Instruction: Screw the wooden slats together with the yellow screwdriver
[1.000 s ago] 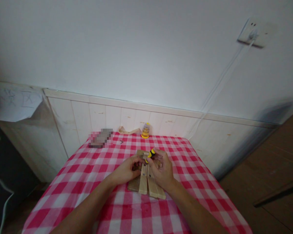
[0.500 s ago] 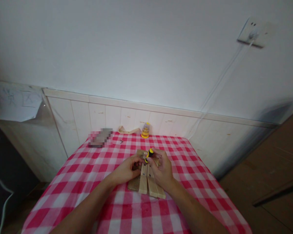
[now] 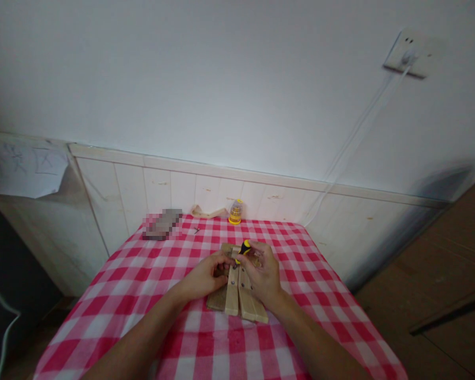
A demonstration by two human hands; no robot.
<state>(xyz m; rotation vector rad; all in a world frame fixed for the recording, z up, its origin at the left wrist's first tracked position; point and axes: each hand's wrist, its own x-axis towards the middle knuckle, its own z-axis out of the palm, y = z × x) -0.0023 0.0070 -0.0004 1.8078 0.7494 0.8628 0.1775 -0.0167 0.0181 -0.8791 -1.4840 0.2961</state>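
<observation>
A small black-and-yellow screwdriver (image 3: 245, 247) is held by my right hand (image 3: 267, 269), tilted with its lower end down at a pale wooden slat (image 3: 232, 301). That slat lies beside other slats (image 3: 250, 306) on a brown board (image 3: 217, 300), and several screw heads dot the wood. My left hand (image 3: 206, 274) curls against the left side of the slat, its fingertips close to the screwdriver's lower end. The tip itself is too small to make out, and my right hand covers part of the right-hand slats.
A red-and-white checked cloth (image 3: 198, 338) covers the table. Toward the wall stand a yellow-based clear container (image 3: 235, 212), a pale curved strip (image 3: 208, 212), a small dark item (image 3: 197, 230) and a blurred-out flat object (image 3: 162, 224). A cord runs down from the wall socket (image 3: 411, 55).
My right fingers and the screwdriver handle have turned slightly, with more of the handle's black side showing. My left hand and the wood stay in place.
</observation>
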